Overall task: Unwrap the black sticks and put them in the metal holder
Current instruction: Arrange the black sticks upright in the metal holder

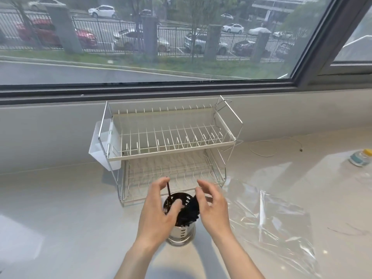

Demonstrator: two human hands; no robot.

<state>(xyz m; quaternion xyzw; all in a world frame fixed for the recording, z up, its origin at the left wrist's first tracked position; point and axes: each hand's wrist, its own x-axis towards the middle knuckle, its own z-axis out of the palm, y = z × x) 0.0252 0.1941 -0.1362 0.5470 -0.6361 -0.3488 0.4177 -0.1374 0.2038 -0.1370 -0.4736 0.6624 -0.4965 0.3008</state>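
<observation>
A shiny perforated metal holder (181,235) stands on the counter just in front of me. A bunch of black sticks (188,211) leans inside it, against the right of the rim. My left hand (156,210) hovers over the holder's left side and pinches a single black stick (168,190) that stands almost upright in the holder. My right hand (212,208) is at the holder's right side with fingers spread, right beside the bunch; I cannot tell whether it touches it. The clear plastic wrap (269,216) lies crumpled on the counter to the right.
A two-tier white wire dish rack (171,146) stands directly behind the holder, with a white plastic cup (100,146) hung on its left side. A white cable (267,152) and a small yellow-capped bottle (361,158) lie at the far right. A window runs behind.
</observation>
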